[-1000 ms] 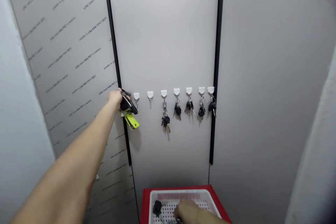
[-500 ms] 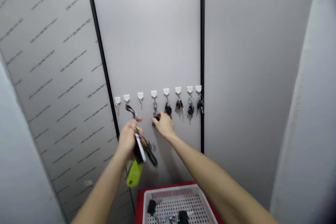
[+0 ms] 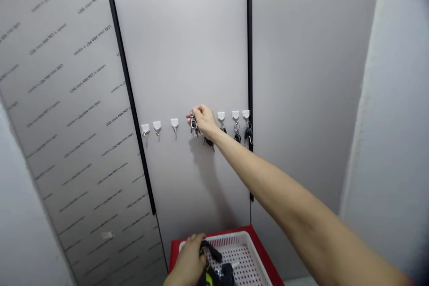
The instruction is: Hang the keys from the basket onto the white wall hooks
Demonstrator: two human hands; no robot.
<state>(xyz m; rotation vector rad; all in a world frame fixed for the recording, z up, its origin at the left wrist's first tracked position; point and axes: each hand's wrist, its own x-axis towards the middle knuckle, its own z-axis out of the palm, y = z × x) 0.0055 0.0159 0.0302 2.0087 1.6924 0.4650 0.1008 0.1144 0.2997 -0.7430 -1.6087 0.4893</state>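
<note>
My right hand [image 3: 205,120] is raised to the row of white hooks on the pale panel, its fingers closed on a bunch of keys [image 3: 194,123] with a metal ring. The hook behind these keys is mostly covered by the hand. Low down, my left hand [image 3: 190,257] is closed on a bunch of keys with a black strap [image 3: 212,251], over the white basket [image 3: 258,259]. A yellow-green tag [image 3: 209,279] shows beneath it. Other keys with black heads [image 3: 228,271] lie in the basket beside this hand.
Bare hooks [image 3: 174,123] are at the left of the row. Key bunches [image 3: 248,133] hang from hooks at the right. Black vertical handles [image 3: 250,89] flank the panel. The basket stands on a red surface [image 3: 264,259]. A white wall [image 3: 378,98] is at the right.
My left hand has gone down from beside the hooks to the basket, carrying its keys and tag. My right hand has risen to hook height with the keys it was touching.
</note>
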